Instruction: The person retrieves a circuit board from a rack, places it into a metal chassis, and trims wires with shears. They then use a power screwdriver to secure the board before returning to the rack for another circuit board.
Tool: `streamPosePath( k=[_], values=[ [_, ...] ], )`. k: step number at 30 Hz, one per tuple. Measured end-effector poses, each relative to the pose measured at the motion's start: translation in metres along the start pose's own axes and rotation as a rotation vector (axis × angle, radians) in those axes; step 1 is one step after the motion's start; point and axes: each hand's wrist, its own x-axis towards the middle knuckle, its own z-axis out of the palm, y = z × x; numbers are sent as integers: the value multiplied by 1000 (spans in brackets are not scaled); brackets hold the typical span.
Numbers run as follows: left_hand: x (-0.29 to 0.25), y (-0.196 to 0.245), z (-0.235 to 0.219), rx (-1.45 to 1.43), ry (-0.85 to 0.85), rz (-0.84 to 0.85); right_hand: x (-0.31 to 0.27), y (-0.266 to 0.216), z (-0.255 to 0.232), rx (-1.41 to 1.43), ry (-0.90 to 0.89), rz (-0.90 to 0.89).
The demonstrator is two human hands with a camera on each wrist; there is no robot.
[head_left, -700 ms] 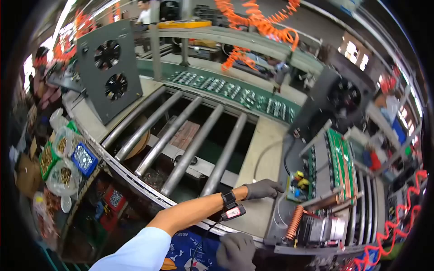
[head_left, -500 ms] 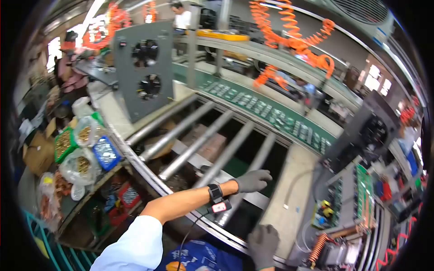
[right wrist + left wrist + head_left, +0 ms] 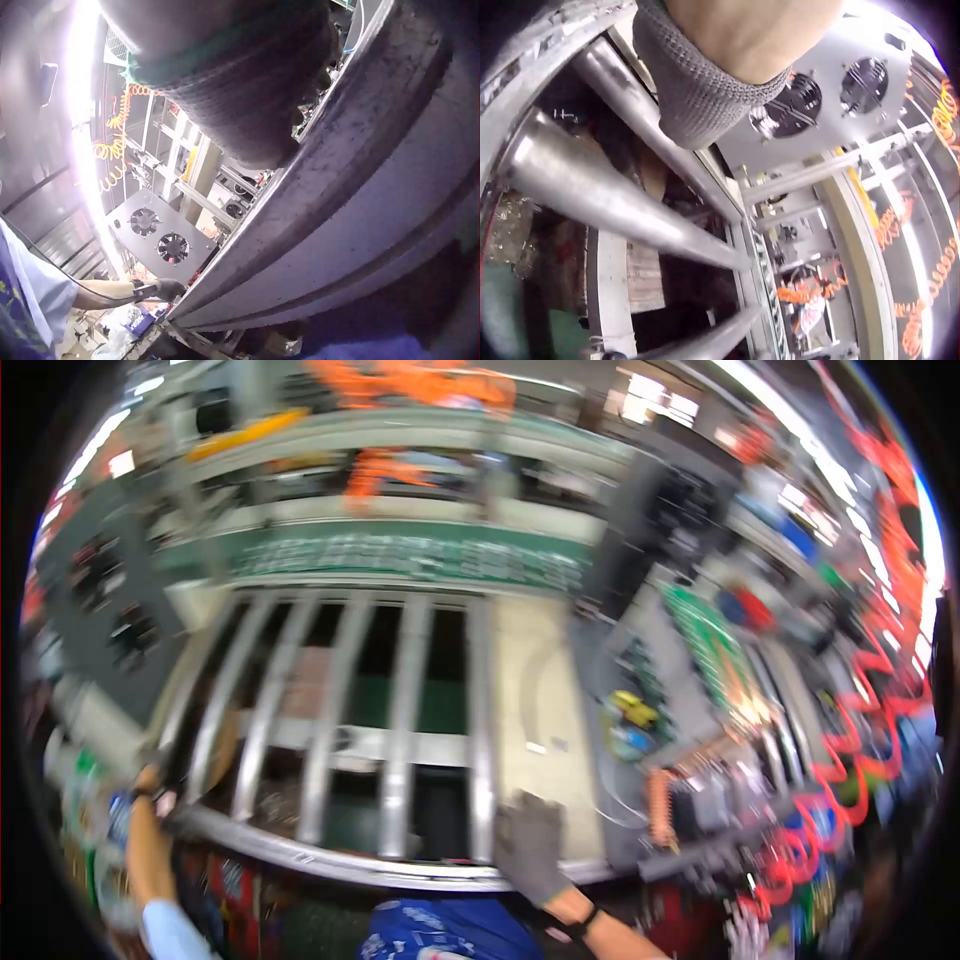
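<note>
Left hand (image 3: pixel 172 290) has been moved from over the rollers (image 3: pixel 333 720) to the left end of the near rail (image 3: pixel 340 867), just beside the foot of the fan panel (image 3: pixel 159 233); contact with the panel can't be told. Right hand (image 3: pixel 532 850) is now seen where the near rail meets the beige board (image 3: pixel 530 700), fingers laid together pointing far, nothing clamped, some blur. Left-hand grip: cannot tell, fingers hidden. Right hand probably rested there for support; panel likely stood at the left edge so its fan side can be reached from the near side. Panel is located at the left of the rollers, upright, long axis vertical, two fans stacked, face turned toward the rollers. Rollers are set parallel, long axes near to far.
</note>
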Motion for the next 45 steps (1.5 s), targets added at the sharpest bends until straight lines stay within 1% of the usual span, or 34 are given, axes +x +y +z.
streamPosePath(
  k=[2, 4, 5, 6, 8, 9, 12, 14, 16, 17, 20, 21, 22, 23, 24, 25, 26, 27, 28, 29, 30, 32, 33, 34, 35, 36, 38, 39, 42, 45],
  values=[
    [42, -27, 23, 206, 6, -40, -1, 8, -14, 36, -22, 57],
    [60, -21, 30, 324, 3, -78, 0, 19, -8, 47, -2, 53],
    [64, -13, 33, 342, 1, -101, 7, 32, -10, 35, 0, 60],
    [59, -24, 48, 384, -42, -118, -15, 23, -15, 28, -44, 108],
    [78, -14, 35, 309, -76, -104, -4, 38, -18, 34, 8, 130],
    [79, -14, 37, 273, -103, -97, -7, 46, -18, 14, 17, 158],
    [60, -25, 53, 370, 17, -41, -28, 68, -29, -16, 31, 230],
    [61, -39, 57, 386, 10, -31, -40, 84, -32, -54, 61, 259],
    [51, -31, 53, 388, -20, -40, -47, 110, -33, -67, 83, 308],
    [47, -27, 51, 382, -26, -36, -50, 122, -33, -118, 126, 315],
    [38, -24, 54, 416, -29, 0, -59, 158, -43, -21, 166, 456],
    [36, -21, 53, 436, -22, 20, -61, 170, -45, -54, 182, 499],
    [34, -16, 55, 408, -54, 10, -64, 182, -46, -64, 224, 531],
    [27, -6, 55, 381, -85, -4, -67, 195, -46, -73, 266, 559],
    [11, 16, 44, 356, -110, -23, -69, 208, -45, -73, 309, 584],
    [4, 20, 49, 344, -30, -6, -72, 221, -46, -90, 348, 596],
    [-33, 63, 24, 298, -62, -2, -76, 233, -47, -102, 384, 604],
    [-40, 69, 25, 312, -51, 12, -79, 243, -50, -106, 369, 644],
    [-47, 73, 29, 325, -38, 24, -85, 263, -43, -158, 413, 615],
    [-59, 85, 29, 331, 0, 42, -85, 267, -49, -169, 396, 670],
    [-76, 99, 27, 340, 37, 59, -89, 284, -43, -229, 417, 656],
    [-109, 130, 20, 374, 53, 49, -91, 299, -43, -336, 425, 717],
    [-121, 142, 19, 426, 26, 85, -87, 299, -45, -361, 365, 774],
    [-140, 162, 11, 411, 12, 81, -80, 296, -53, -389, 307, 833],
    [-147, 164, 21, 433, 27, 111, -75, 294, -56, -418, 248, 895],
    [-153, 165, 29, 454, 43, 143, -75, 298, -51, -443, 284, 859],
    [-185, 195, 16, 468, 9, 173, -83, 304, -44, -499, 348, 797],
    [-202, 212, 12, 472, -12, 192, -83, 302, -46, -478, 362, 795],
    [-232, 238, 10, 489, -44, 253, -86, 306, -46, -453, 363, 814],
    [-275, 277, -1, 464, -64, 323, -82, 304, -49, -427, 272, 877]
  ],
)
